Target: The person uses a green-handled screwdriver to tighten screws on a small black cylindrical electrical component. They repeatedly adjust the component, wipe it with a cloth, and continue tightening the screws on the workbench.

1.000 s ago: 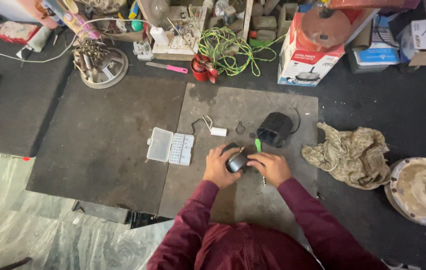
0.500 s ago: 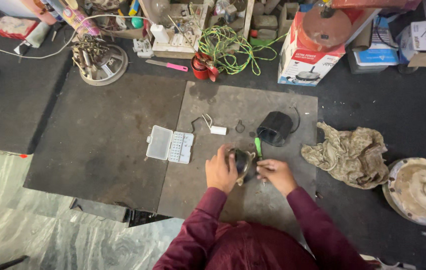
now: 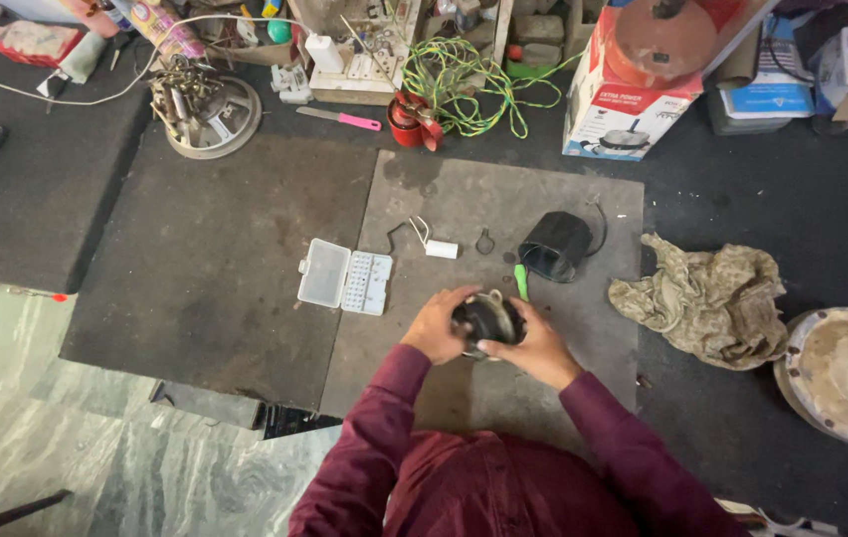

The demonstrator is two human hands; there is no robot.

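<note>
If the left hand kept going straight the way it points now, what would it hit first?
Probably the green-handled tool, just past the round dark part that the left hand holds; beyond it stands the black housing. Depth is unclear.

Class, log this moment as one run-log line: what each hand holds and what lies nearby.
left hand: grips round dark motor part | right hand: grips same part | nearby: green-handled tool, open clear plastic case, crumpled rag

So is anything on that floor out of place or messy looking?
A few things. A crumpled rag lies bunched beside the grey mat, green wire sits in a loose tangle by the boxes, and the small plastic case lies open. Both hands hold a dark round part.
</note>
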